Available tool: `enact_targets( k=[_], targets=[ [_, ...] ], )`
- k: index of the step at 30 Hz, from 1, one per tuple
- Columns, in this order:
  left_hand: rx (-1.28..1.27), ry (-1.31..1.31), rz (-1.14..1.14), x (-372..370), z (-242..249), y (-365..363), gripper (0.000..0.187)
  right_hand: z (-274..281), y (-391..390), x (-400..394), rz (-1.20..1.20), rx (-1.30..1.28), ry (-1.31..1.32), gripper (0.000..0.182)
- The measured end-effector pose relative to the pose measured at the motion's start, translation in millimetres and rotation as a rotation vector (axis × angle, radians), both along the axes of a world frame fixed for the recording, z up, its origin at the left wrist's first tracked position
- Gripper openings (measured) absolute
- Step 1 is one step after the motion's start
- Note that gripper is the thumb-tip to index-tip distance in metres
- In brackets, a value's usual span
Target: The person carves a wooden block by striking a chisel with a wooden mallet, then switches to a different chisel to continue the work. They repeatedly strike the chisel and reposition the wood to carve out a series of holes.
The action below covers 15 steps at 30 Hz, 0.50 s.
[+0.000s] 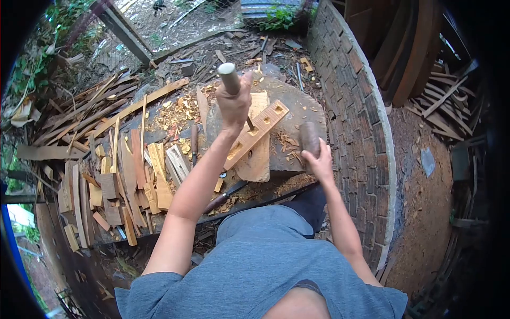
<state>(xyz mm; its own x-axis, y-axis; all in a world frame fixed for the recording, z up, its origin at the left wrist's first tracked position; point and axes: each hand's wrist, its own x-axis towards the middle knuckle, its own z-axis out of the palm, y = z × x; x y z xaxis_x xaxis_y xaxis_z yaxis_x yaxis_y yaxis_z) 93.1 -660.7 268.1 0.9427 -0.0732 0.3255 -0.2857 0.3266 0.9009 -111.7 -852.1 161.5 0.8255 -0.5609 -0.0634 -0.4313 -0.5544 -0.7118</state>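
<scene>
My left hand [235,108] is wrapped around the upright handle of a chisel [229,81], whose pale round end points up toward me. The chisel's blade comes down at a hole in a narrow wooden bar [260,134] with several cut recesses. This bar lies slantwise across a pale board [255,167] on the large worn work block [297,109]. To the right, my right hand [320,162] is closed around a dark, rounded wooden mallet [308,137], held apart from the chisel. Its grip is partly hidden by my fingers.
A dark-handled tool [194,142] lies left of the bar, and another dark-handled tool [218,202] lies near my body. Wood offcuts [109,186] and shavings [172,114] cover the left side. A curved brick wall [353,127] stands close on the right.
</scene>
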Motion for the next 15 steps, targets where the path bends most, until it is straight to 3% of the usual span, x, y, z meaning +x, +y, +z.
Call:
enact_targets(
  k=[2,5,8,10,12,13,14,15],
  targets=[
    [0.009,-0.06,0.011,2.5,-7.2,-1.6,0.026,42.2,-0.1,14.6,-0.117,0.705,-0.095,0.07],
    [0.023,-0.061,0.033,0.8,-7.9,-3.6,0.027,148.3,17.1,44.6,0.091,0.725,-0.399,0.069],
    [0.051,-0.074,0.013,-6.5,-8.5,-5.5,0.025,240.3,42.8,73.4,0.32,0.471,-0.715,0.064],
    [0.068,-0.099,0.016,-12.2,-5.5,-9.0,0.024,259.4,53.6,95.7,0.461,0.282,-0.889,0.06],
    [0.008,-0.039,0.008,-18.7,-2.6,-8.9,0.032,267.4,67.5,103.7,0.61,-0.004,-0.638,0.06],
    [0.108,-0.264,0.021,-16.0,-4.0,-3.2,0.02,258.7,67.8,113.9,0.727,-0.29,-0.417,0.064],
    [-0.008,-0.191,0.041,-21.6,-6.0,-9.3,0.021,261.8,69.7,119.2,0.792,-0.378,-0.156,0.067],
    [0.012,-0.163,0.035,-23.0,-8.3,-7.4,0.021,266.8,69.7,120.3,0.805,-0.425,-0.235,0.067]
  ],
)
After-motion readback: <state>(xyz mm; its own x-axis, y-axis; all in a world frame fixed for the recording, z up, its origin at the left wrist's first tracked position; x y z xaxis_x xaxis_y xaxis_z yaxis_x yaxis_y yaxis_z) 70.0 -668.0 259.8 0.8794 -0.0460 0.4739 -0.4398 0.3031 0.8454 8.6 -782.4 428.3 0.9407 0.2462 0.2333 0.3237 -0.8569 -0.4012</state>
